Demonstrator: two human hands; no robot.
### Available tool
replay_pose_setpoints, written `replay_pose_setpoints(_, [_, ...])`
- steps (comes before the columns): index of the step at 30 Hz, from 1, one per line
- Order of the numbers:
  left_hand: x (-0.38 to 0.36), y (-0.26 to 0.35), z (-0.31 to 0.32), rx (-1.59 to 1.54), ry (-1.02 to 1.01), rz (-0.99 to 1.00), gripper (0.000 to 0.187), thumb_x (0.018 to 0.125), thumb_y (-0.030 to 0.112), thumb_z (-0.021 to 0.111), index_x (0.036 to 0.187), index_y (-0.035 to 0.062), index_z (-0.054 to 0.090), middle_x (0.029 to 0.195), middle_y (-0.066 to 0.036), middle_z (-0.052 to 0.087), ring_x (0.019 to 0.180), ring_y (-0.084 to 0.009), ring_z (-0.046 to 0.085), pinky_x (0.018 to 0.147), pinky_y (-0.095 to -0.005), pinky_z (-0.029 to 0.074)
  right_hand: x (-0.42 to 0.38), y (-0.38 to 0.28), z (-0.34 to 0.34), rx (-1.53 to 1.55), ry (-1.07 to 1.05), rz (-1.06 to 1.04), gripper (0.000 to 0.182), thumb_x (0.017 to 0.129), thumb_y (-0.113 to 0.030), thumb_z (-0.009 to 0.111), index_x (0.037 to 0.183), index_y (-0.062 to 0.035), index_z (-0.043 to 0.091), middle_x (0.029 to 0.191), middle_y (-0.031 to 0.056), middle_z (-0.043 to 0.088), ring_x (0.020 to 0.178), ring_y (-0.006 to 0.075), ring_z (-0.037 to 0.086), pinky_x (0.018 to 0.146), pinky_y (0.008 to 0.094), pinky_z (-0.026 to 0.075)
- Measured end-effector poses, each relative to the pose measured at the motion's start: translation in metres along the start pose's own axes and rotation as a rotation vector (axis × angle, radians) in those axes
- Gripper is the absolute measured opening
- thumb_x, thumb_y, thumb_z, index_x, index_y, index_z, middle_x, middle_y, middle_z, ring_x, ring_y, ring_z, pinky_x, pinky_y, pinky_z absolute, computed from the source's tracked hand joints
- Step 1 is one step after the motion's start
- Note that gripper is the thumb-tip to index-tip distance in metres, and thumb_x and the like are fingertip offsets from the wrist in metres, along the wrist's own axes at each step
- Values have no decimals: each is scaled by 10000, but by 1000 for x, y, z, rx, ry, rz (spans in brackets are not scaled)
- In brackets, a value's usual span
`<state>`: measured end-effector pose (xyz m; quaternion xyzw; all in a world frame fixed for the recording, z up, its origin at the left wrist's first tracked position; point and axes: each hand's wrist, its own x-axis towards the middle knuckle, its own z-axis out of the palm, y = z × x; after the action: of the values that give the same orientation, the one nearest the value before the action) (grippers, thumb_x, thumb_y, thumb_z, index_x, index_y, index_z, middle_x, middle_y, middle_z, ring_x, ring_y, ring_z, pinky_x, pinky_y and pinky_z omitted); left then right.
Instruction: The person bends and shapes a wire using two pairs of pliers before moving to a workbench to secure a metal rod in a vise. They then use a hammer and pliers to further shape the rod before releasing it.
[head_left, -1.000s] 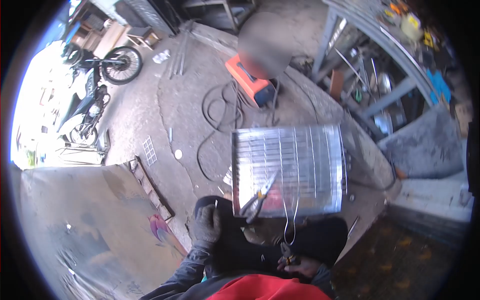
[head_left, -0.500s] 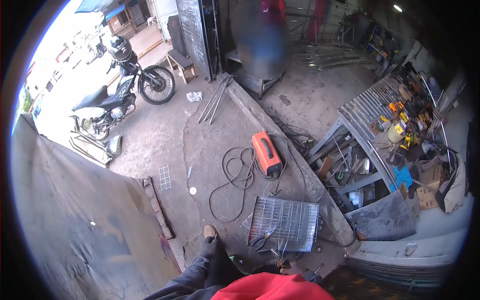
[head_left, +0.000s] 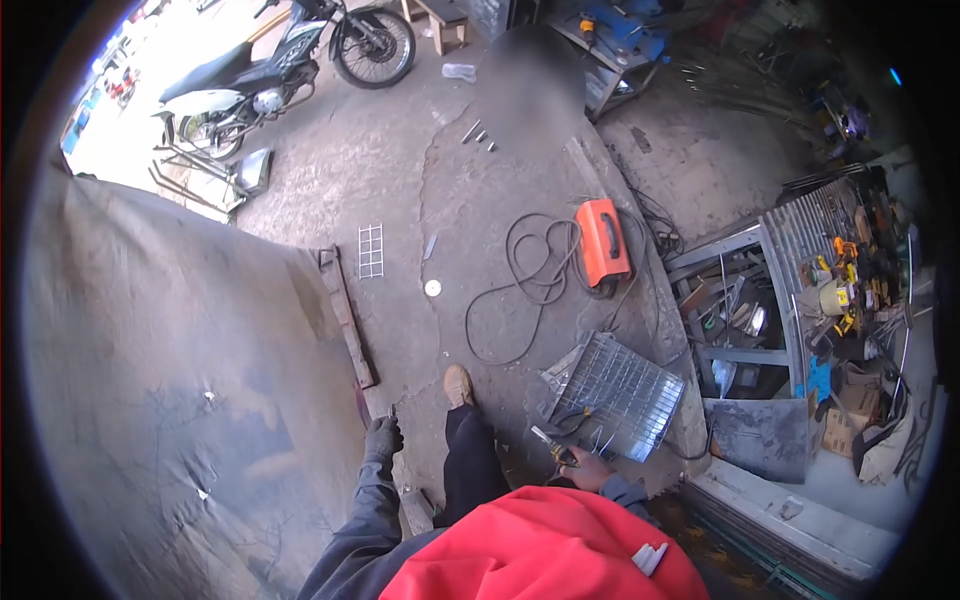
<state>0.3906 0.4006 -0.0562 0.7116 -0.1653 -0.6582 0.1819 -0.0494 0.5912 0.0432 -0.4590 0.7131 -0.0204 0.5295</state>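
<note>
Your grey-gloved left hand (head_left: 383, 438) is positioned forward of the torso, outboard of the leg. Its fingers are bunched; their exact closure is too small to determine. Your left forearm in a dark blue-grey sleeve (head_left: 362, 505) extends forward from the elbow, in line with the wrist. Your bare right hand (head_left: 592, 471) is set lower and nearer your red-clad torso (head_left: 540, 550), fingers curled in a closed grip and directed inward. Your right forearm in a blue-grey sleeve (head_left: 630, 493) is partly concealed by the torso. Your black-trousered leg (head_left: 472, 455) extends forward between the hands.
</note>
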Motion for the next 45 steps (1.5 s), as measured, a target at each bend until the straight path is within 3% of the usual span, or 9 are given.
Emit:
replay_pose_setpoints(4, [31, -65, -42, -381, -62, -196, 104, 931, 200, 588, 940, 102, 554, 653, -36, 515, 510, -209, 529, 428, -363, 411, 8, 8, -3, 112, -89, 156, 466, 869, -310, 641, 1250, -48, 577, 1145, 210, 674, 1097, 366, 647, 914, 427, 498])
replay_pose_setpoints(6, [21, -77, -42, -226, -73, -243, 103, 921, 199, 599, 945, 107, 559, 653, -41, 523, 507, -216, 535, 423, -378, 413, 6, -12, -20, -40, -115, 349, 611, 871, -376, 652, 1391, -93, 499, 1280, 250, 604, 1202, 417, 579, 1014, 454, 457])
replay_pose_setpoints(10, [24, -80, -54, -102, -304, -364, 144, 921, 213, 623, 974, 95, 561, 668, -49, 543, 491, -206, 534, 410, -370, 411, 6, -19, -25, -118, -130, 474, 587, 885, -391, 603, 1405, -141, 496, 1293, 222, 618, 1221, 392, 583, 1009, 458, 465])
replay_pose_setpoints(13, [-7, 0, -36, 220, -170, -194, 160, 925, 221, 631, 986, 90, 562, 682, -47, 552, 494, -199, 536, 410, -366, 418, 10, 5, -6, -104, -30, 473, 612, 849, -371, 639, 1401, -147, 499, 1238, 215, 652, 1157, 380, 628, 965, 453, 497])
replay_pose_setpoints(15, [6, 28, -50, 126, -141, -144, 156, 927, 225, 630, 986, 97, 562, 689, -44, 555, 511, -193, 546, 417, -352, 428, -12, -44, -30, 144, -98, 636, 645, 799, -345, 681, 1382, -121, 519, 1179, 222, 676, 1081, 369, 665, 909, 437, 529])
replay_pose_setpoints(24, [-6, 137, -68, -29, 110, 146, 152, 901, 189, 611, 954, 58, 554, 713, -68, 589, 562, -200, 582, 456, -343, 477, 42, 26, 3, 19, -28, 594, 562, 735, -293, 733, 1217, -19, 641, 1132, 239, 689, 1047, 360, 680, 878, 427, 540])
replay_pose_setpoints(30, [7, 60, -94, -18, -149, -116, 172, 943, 222, 605, 1042, 87, 565, 749, -72, 582, 605, -263, 587, 506, -429, 479, 75, -24, -25, 69, 17, 583, 659, 662, -383, 768, 1202, -23, 653, 1163, 230, 683, 1071, 356, 670, 901, 423, 535])
replay_pose_setpoints(36, [-9, 64, -70, 351, -201, 73, 128, 945, 229, 556, 952, 102, 544, 682, -61, 527, 547, -247, 523, 471, -412, 412, 111, -43, -39, -60, 83, 485, 567, 736, -360, 753, 1162, 9, 686, 1155, 250, 681, 1103, 378, 658, 935, 435, 519])
replay_pose_setpoints(45, [16, 169, -20, 658, -414, 382, 178, 948, 238, 481, 816, 124, 512, 582, -46, 445, 461, -224, 426, 420, -386, 311, 150, -14, -37, 59, 153, 532, 483, 829, -390, 646, 1146, -31, 702, 1157, 253, 680, 1105, 413, 648, 933, 475, 510])
